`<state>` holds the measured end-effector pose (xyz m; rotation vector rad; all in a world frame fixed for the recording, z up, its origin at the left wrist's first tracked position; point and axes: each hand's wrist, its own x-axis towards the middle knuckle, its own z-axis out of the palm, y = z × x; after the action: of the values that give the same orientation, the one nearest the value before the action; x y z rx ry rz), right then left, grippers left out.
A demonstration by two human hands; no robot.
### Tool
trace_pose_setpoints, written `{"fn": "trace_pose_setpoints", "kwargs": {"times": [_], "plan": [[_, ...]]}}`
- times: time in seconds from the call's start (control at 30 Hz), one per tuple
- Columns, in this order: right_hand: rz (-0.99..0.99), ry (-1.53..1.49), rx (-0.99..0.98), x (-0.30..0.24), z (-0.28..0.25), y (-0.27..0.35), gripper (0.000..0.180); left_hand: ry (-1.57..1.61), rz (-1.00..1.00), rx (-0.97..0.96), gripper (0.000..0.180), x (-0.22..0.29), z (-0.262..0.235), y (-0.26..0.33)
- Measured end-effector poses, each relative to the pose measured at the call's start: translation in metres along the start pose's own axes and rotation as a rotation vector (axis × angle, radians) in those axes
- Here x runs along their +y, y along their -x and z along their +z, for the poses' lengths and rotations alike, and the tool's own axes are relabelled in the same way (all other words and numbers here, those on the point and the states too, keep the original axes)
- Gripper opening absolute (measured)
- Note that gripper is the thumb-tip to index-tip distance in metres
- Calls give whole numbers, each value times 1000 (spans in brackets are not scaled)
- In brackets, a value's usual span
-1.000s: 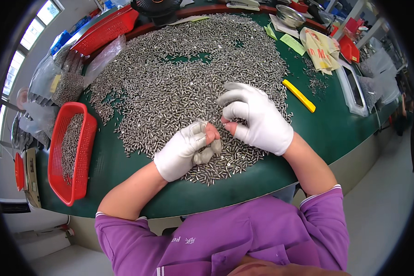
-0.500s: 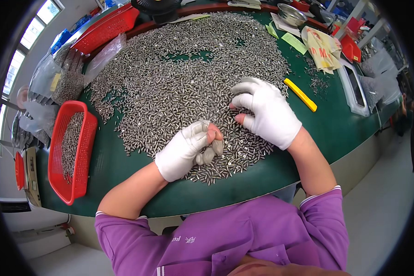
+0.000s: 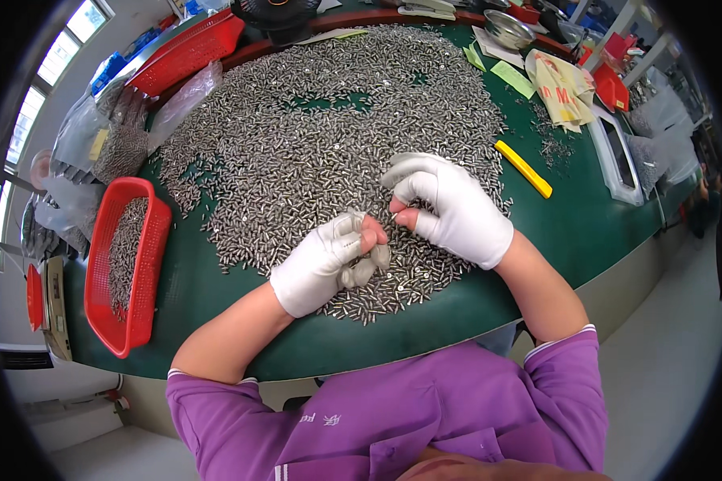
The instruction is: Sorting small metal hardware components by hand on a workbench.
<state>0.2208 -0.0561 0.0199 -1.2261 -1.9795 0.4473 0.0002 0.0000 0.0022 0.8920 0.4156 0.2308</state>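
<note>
A wide heap of small silvery metal pieces (image 3: 297,168), like short pins or screws, is spread over the green table (image 3: 425,333). My left hand (image 3: 329,260), in a white glove with bare thumb and fingertip, rests at the heap's near side with its fingers curled together; what is inside them is hidden. Close by on the right, my right hand (image 3: 453,208) wears a similar glove. Its bare thumb and forefinger pinch a small metal piece (image 3: 394,215), mostly covered by the fingertips. A narrow gap separates the two hands.
On the left stands a red basket (image 3: 154,264) holding more metal pieces, near filled plastic bags (image 3: 116,144). A yellow plastic-handled tool (image 3: 525,169) lies right of the heap. Farther right are a cloth bag (image 3: 561,92) and a white frame (image 3: 615,156). Another red basket (image 3: 188,56) sits behind.
My right hand has shifted left, nearer to my left hand, and its thumb and forefinger have come together on a small metal piece. The left hand has hardly moved.
</note>
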Motion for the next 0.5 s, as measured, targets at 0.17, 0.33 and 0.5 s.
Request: {"fn": "trace_pose_setpoints", "kwargs": {"times": [0.17, 0.33, 0.5], "plan": [[-304, 302, 61, -12, 0, -5, 23, -58, 6, 39, 21, -1, 2, 2], [-309, 126, 31, -1, 7, -2, 21, -137, -11, 66, 31, 1, 6, 2], [-211, 85, -14, -1, 6, -1, 20, -184, -13, 62, 35, -1, 1, 0]]}}
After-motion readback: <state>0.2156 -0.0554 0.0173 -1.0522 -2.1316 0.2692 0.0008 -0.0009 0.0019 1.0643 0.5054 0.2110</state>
